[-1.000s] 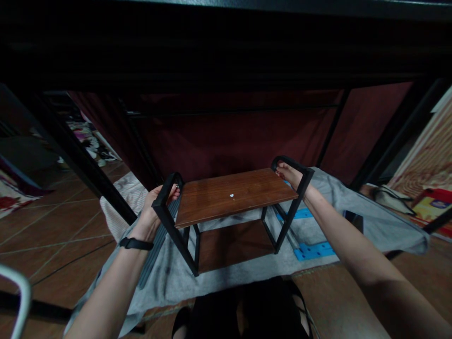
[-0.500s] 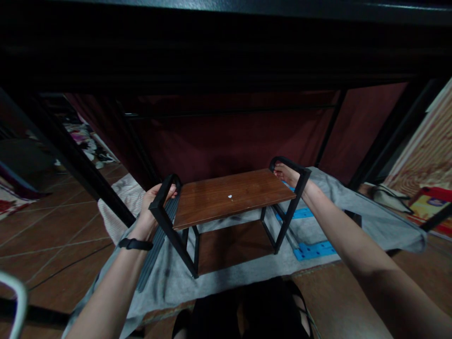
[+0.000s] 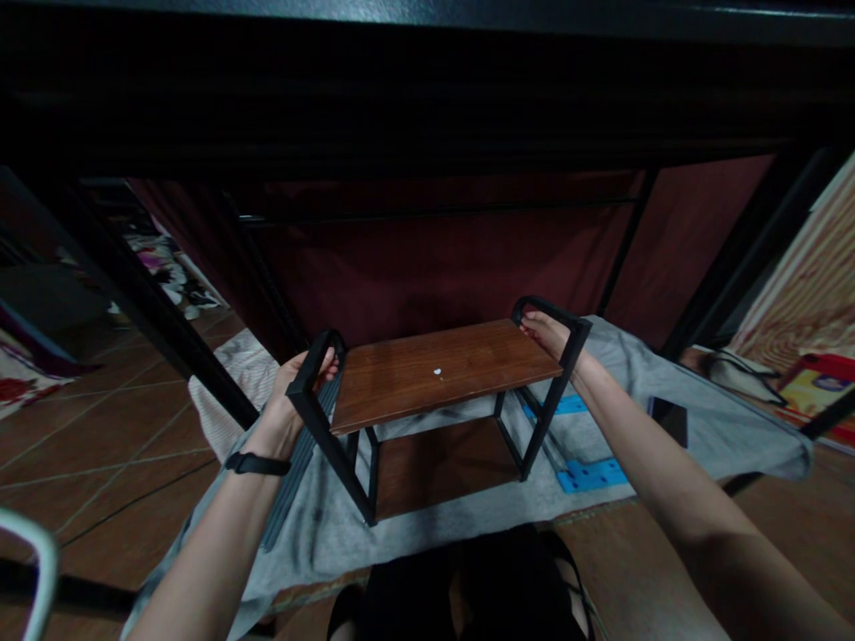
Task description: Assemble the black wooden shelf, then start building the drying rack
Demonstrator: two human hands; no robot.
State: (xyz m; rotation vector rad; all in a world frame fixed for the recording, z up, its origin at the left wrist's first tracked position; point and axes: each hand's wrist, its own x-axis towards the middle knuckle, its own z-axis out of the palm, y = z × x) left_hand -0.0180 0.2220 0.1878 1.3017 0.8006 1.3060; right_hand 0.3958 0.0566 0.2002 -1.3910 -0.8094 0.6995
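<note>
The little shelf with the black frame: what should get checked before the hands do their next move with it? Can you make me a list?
1. Left hand has a grip on the left end loop of the black frame: ok.
2. Right hand has a grip on the right end loop: ok.
3. Brown top board sits level between the two ends: ok.
4. All four feet rest flat on the grey cloth: cannot tell, the far feet are hidden.
5. Blue strips and the phone lie clear of the frame's feet: ok for the phone, cannot tell for the strips.
6. Small white speck on the board is loose or stuck: cannot tell.
</note>
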